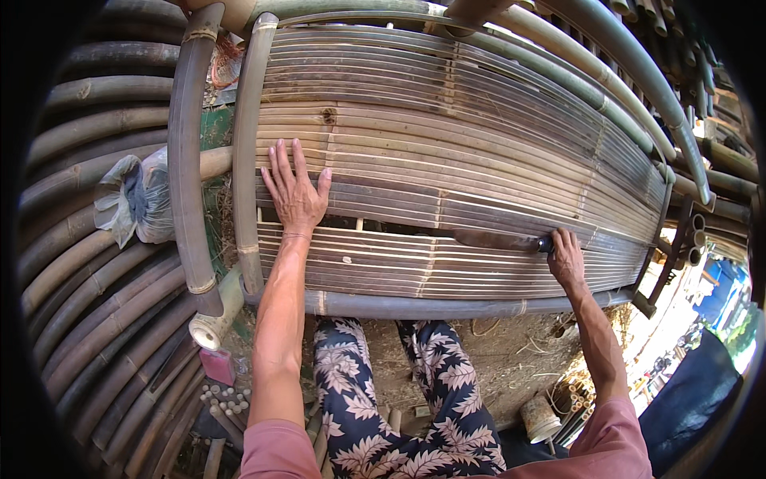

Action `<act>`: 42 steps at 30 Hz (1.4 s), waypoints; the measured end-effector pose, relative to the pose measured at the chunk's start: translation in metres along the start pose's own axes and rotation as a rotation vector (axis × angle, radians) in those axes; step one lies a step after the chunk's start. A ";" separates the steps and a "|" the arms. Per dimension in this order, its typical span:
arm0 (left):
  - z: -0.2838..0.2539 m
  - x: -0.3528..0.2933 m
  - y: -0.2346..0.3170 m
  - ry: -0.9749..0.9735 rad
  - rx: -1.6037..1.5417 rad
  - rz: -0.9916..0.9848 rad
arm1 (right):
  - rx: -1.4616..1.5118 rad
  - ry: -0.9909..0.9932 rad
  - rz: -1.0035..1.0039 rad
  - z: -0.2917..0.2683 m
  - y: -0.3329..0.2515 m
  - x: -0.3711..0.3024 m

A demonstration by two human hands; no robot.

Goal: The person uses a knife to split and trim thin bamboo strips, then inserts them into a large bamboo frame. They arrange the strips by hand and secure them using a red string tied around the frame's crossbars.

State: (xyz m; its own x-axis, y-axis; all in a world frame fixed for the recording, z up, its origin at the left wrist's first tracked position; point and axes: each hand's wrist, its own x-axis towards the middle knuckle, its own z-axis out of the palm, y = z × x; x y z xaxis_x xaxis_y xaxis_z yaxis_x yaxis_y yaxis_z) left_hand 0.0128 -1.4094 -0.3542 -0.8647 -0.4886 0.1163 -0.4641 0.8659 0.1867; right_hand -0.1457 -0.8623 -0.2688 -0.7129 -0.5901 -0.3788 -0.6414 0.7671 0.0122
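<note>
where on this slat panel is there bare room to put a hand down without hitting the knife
The upper slats, from above the left hand across to the right frame pole, lie bare. So do the lowest rows above the front pole. The middle row is crowded: knife, right hand, open gap.

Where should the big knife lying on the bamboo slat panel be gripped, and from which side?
Grip the knife by its dark handle at the right end, coming in from the right, as the right hand does. The long blade lies flat along the slats, pointing left toward the gap below the left hand, so that end is probably unsafe to grasp.
</note>
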 end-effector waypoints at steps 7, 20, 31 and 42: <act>-0.078 -0.116 -0.001 -0.085 -0.423 -0.359 | 0.213 -0.334 0.143 -0.073 -0.059 -0.101; -0.092 -0.154 -0.019 -0.149 -1.616 -1.900 | 0.425 -0.681 0.301 -0.090 -0.319 -0.148; -0.093 -0.170 -0.024 -0.380 -1.524 -1.613 | 0.574 -0.636 0.255 -0.100 -0.335 -0.143; -0.087 -0.153 -0.068 0.048 -1.799 -1.755 | 0.420 -0.722 0.146 -0.150 -0.330 -0.117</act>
State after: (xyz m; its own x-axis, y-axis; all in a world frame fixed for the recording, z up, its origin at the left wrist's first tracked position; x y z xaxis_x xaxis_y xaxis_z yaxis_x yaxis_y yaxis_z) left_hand 0.1933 -1.4029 -0.2996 -0.0706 -0.3380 -0.9385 0.1275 -0.9362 0.3276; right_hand 0.1070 -1.0835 -0.0899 -0.3335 -0.2817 -0.8997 -0.2966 0.9372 -0.1835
